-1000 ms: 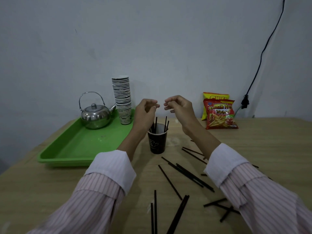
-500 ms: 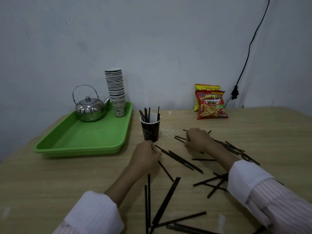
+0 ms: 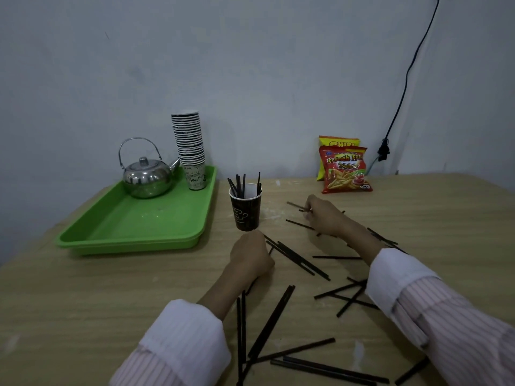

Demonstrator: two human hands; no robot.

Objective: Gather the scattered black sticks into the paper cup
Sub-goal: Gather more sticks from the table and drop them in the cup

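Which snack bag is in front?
The red French fries bag; it overlaps the yellow bag leaning behind it against the wall.

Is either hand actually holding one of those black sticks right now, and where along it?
The right hand pinches a black stick at its near end. The left hand is curled over sticks; any hold is hidden.
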